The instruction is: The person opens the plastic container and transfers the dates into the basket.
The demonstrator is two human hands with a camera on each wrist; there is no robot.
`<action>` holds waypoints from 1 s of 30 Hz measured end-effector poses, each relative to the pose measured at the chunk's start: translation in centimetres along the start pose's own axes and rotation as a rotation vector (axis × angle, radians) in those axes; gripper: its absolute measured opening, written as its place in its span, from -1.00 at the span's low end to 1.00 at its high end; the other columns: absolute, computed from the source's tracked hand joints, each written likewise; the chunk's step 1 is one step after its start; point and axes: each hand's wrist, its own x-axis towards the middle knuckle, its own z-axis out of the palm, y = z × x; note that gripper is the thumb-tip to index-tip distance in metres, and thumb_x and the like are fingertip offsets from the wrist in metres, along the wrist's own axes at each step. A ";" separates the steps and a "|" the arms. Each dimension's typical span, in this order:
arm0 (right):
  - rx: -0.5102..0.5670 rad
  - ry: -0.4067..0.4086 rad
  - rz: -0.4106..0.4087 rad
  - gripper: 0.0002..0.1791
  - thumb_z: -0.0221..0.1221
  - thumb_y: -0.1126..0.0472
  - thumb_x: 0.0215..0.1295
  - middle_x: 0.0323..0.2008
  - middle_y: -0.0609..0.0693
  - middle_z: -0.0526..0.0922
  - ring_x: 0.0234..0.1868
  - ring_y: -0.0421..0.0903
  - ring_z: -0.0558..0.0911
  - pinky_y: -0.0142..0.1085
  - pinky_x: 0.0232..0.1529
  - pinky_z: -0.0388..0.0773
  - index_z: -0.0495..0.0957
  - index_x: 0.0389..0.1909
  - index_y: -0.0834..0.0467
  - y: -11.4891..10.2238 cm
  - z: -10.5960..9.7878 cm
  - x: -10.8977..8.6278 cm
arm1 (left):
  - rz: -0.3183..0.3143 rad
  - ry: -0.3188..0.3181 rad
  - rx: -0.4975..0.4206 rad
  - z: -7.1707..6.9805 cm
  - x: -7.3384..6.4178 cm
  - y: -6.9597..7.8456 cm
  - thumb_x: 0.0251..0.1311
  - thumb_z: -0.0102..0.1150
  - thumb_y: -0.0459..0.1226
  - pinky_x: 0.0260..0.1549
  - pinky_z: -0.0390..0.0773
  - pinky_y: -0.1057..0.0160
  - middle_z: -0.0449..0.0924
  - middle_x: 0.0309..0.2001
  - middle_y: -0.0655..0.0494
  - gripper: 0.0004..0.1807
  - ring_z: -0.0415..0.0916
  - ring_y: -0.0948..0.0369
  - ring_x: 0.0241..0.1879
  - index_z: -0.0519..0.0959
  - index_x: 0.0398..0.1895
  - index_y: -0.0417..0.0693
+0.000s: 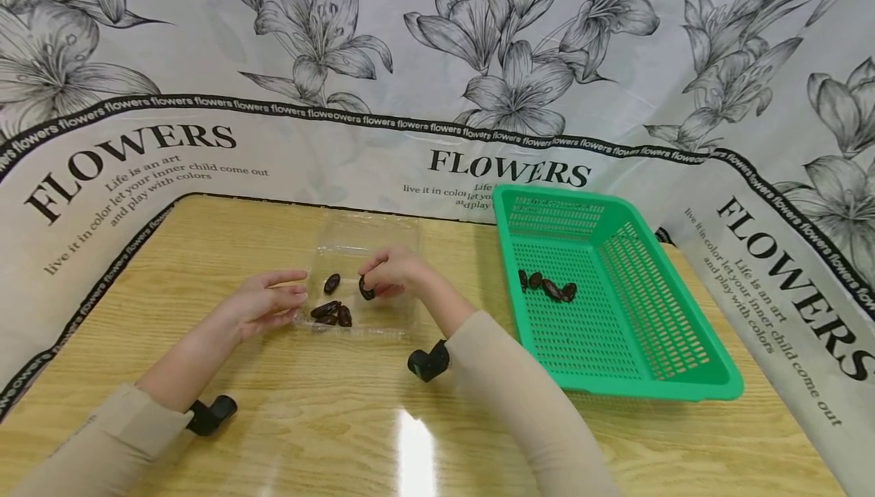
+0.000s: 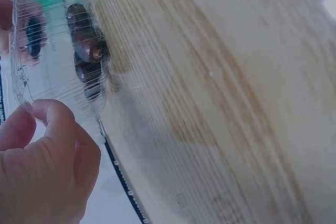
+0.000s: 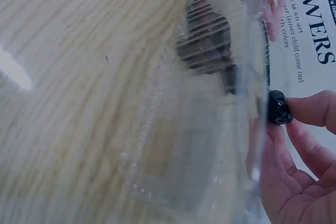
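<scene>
My right hand (image 1: 396,273) pinches a dark brown date (image 1: 367,288) between thumb and fingertips, over the clear plastic box (image 1: 386,321). In the right wrist view, that glossy date (image 3: 279,107) shows beyond the box wall. My left hand (image 1: 263,303) is at the box's left side; the left wrist view has its thumb and index finger (image 2: 58,116) pinching the clear rim (image 2: 22,85). Several more dates (image 1: 326,309) are clustered in the box's near left corner, and a single date (image 1: 332,283) lies farther back.
To the right stands a green perforated basket (image 1: 618,387), with several dates (image 1: 552,290) on its floor near the left wall. The wooden table (image 1: 328,421) meets a flower-printed cloth (image 1: 383,155) at the back and sides. Black wrist cameras (image 1: 429,361) sit below both wrists.
</scene>
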 end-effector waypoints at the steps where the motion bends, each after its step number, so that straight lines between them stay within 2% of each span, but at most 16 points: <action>1: -0.004 -0.005 0.004 -0.71 0.20 0.46 0.09 -0.47 0.03 0.52 -0.53 -0.09 0.48 -0.06 -0.12 0.56 0.57 -0.10 0.34 -0.1 -0.2 -0.1 | 0.000 -0.002 0.002 0.0 0.0 -0.1 0.28 0.01 -0.45 -0.35 0.51 0.41 0.30 0.07 -0.08 -0.31 0.47 0.35 -0.28 -0.02 0.42 -0.30; 4: -0.020 -0.034 0.003 -0.67 0.18 0.46 0.10 -0.43 0.03 0.50 -0.50 -0.10 0.46 -0.04 -0.07 0.54 0.54 -0.05 0.35 -0.5 -0.9 -0.6 | 0.000 -0.009 -0.003 0.0 0.0 -0.1 0.28 0.01 -0.45 -0.34 0.52 0.41 0.27 0.11 -0.12 -0.31 0.47 0.35 -0.27 -0.03 0.42 -0.30; 10: -0.067 -0.043 -0.014 -0.63 0.14 0.45 0.10 -0.41 0.04 0.54 -0.51 -0.12 0.49 -0.03 -0.05 0.53 0.52 0.00 0.35 -1.3 -2.5 -1.3 | -0.009 -0.002 -0.003 0.0 0.1 0.0 0.28 0.02 -0.44 -0.35 0.53 0.42 0.37 -0.06 0.02 -0.31 0.48 0.33 -0.29 -0.01 0.42 -0.29; 15: -0.092 -0.045 -0.022 -0.63 0.12 0.45 0.11 -0.41 0.04 0.58 -0.51 -0.13 0.54 -0.10 -0.11 0.57 0.53 0.00 0.33 -2.0 -4.3 -2.5 | -0.004 -0.007 -0.012 0.1 0.1 0.0 0.28 0.01 -0.45 -0.35 0.52 0.42 0.31 0.04 -0.06 -0.31 0.48 0.35 -0.28 -0.03 0.42 -0.29; 20: -0.087 -0.055 -0.036 -0.64 0.12 0.44 0.13 -0.36 0.04 0.58 -0.46 -0.15 0.57 -0.19 -0.17 0.59 0.51 -0.01 0.34 -2.6 -6.6 -4.3 | -0.006 -0.009 -0.028 0.0 0.0 0.0 0.28 0.01 -0.45 -0.36 0.51 0.42 0.30 0.05 -0.05 -0.30 0.48 0.35 -0.29 -0.04 0.42 -0.29; 26: -0.061 -0.020 -0.041 -0.62 0.13 0.45 0.13 -0.28 0.07 0.54 -0.43 -0.14 0.56 -0.16 -0.13 0.58 0.47 0.02 0.36 -2.1 -9.5 -6.0 | -0.010 -0.001 -0.012 -0.1 -0.1 -0.1 0.29 0.01 -0.44 -0.35 0.51 0.42 0.26 0.11 -0.10 -0.30 0.48 0.35 -0.28 -0.04 0.43 -0.28; 30: -0.040 -0.002 -0.034 -0.57 0.14 0.44 0.12 -0.27 0.05 0.52 -0.40 -0.15 0.56 -0.18 -0.11 0.58 0.44 0.07 0.35 -1.6 -11.1 -6.8 | -0.015 0.002 -0.015 0.0 -0.1 0.1 0.27 0.03 -0.44 -0.35 0.51 0.42 0.27 0.08 -0.09 -0.29 0.48 0.35 -0.28 -0.04 0.43 -0.28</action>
